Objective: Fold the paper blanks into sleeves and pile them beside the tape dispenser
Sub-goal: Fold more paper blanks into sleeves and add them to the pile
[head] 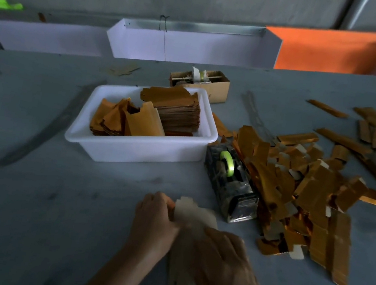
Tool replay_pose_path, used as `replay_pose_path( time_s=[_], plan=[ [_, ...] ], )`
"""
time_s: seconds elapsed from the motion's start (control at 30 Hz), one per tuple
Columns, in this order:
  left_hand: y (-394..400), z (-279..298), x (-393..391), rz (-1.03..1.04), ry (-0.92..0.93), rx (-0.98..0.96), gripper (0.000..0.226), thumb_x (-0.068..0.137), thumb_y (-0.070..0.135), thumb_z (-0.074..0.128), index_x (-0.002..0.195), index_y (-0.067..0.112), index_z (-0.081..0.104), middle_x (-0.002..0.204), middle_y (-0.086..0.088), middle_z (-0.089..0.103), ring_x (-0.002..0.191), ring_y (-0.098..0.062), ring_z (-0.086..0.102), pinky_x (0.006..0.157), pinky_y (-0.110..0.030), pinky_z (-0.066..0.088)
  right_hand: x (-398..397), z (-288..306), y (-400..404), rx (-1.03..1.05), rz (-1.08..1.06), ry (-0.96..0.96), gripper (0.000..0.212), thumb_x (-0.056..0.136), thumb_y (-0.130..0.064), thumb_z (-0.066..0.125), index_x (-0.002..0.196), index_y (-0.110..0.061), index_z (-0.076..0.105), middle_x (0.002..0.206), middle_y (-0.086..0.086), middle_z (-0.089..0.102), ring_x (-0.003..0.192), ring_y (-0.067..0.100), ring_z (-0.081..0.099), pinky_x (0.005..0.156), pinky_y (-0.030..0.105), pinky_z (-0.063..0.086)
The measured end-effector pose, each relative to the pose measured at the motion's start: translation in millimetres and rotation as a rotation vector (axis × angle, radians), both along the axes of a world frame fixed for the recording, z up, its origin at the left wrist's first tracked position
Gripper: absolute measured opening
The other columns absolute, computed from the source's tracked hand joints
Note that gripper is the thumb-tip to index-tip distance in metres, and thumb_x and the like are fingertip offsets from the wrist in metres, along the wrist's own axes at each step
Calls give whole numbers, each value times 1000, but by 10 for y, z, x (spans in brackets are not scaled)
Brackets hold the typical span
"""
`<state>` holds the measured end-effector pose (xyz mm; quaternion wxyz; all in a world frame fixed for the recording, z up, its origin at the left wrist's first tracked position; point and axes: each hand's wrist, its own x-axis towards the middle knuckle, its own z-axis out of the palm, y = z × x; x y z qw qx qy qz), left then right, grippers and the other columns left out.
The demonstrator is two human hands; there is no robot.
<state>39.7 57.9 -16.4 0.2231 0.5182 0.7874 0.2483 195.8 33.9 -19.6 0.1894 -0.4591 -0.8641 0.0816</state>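
Both hands, left [154, 219] & right [227, 255], grip pale paper blank [193, 216] mid-fold (blurred). Risk: crooked crease; elbow may scatter sleeve pile [295, 192] by tape dispenser [231, 184].

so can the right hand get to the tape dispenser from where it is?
Probably yes: the right hand lies near the tape dispenser with bare table between them, but it is busy with the paper blank.

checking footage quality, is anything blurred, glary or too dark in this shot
Head view: dim overall; the pale paper blank between the left hand and right hand is motion-blurred; glare on the white plastic tub; gold folded sleeves glint; wide-angle bending at the edges.
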Motion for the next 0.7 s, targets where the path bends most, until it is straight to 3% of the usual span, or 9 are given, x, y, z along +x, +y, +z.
replay_pose_path(
  time_s=[0.1, 0.17, 0.23, 0.3, 0.37, 0.47, 0.57, 0.63, 0.7],
  plan=[
    [13, 16, -39, 96, -133, 62, 23, 76, 29, 78, 71, 22, 56, 75, 2, 61, 80, -19, 61, 70, -31, 44, 55, -3, 32, -22, 0, 18, 60, 22, -32, 94, 78, -17, 77, 89, 2, 73, 71, 24, 70, 51, 29, 57],
    [22, 32, -86, 119, -234, 75, 25, 79, 32, 75, 67, 16, 61, 64, 2, 60, 67, -15, 58, 64, -30, 42, 87, -31, 53, -63, -35, 58, 69, 33, -29, 94, 96, -13, 73, 105, 4, 69, 84, 27, 68, 63, 30, 57],
    [20, 67, -119, 116, -312, 92, 32, 83, 33, 72, 64, 8, 63, 56, -3, 56, 57, -13, 51, 59, -29, 36, 104, -31, 72, -151, -146, 125, 76, 64, -36, 82, 131, -22, 48, 132, -7, 47, 116, 19, 49, 94, 24, 41],
    [19, 122, -119, 116, -376, 125, 28, 85, 29, 71, 63, 12, 66, 64, -11, 64, 62, -14, 54, 61, -29, 38, 117, -7, 55, -276, -234, 225, 76, 78, -46, 67, 140, -35, 23, 135, -18, 35, 120, 6, 33, 101, 17, 27],
    [13, 185, -107, 136, -409, 174, 16, 85, 25, 71, 71, 18, 72, 77, -10, 73, 73, -17, 63, 70, -31, 46, 113, -16, 109, -345, -308, 261, 80, 79, -46, 66, 141, -35, 17, 132, -19, 40, 117, 4, 32, 101, 18, 28],
    [-11, 276, -105, 133, -481, 203, 15, 89, 25, 65, 82, 16, 75, 81, -11, 73, 83, -27, 67, 81, -43, 52, 117, 38, 153, -479, -378, 313, 72, 78, -42, 69, 137, -38, 26, 119, -21, 50, 111, 3, 37, 91, 19, 35],
    [-68, 372, -90, 67, -629, 165, 19, 90, 29, 60, 80, 19, 73, 82, -3, 73, 84, -22, 69, 82, -41, 56, 156, 44, 153, -557, -384, 502, 44, 76, -36, 74, 110, -44, 48, 92, -23, 57, 94, 1, 54, 75, 15, 41],
    [-104, 427, -65, 44, -697, 171, 18, 88, 31, 61, 79, 21, 73, 82, 0, 73, 82, -19, 69, 77, -34, 57, 148, 65, 143, -682, -361, 671, 27, 78, -23, 73, 99, -34, 62, 80, -12, 68, 80, 3, 64, 69, 18, 52],
    [-122, 470, -34, 27, -780, 178, 28, 80, 42, 64, 83, 16, 72, 86, -6, 73, 88, -26, 69, 81, -39, 55, 125, 114, 136, -836, -349, 854, 19, 80, -11, 71, 96, -21, 69, 80, -3, 73, 77, 12, 69, 69, 27, 56]
  ],
)
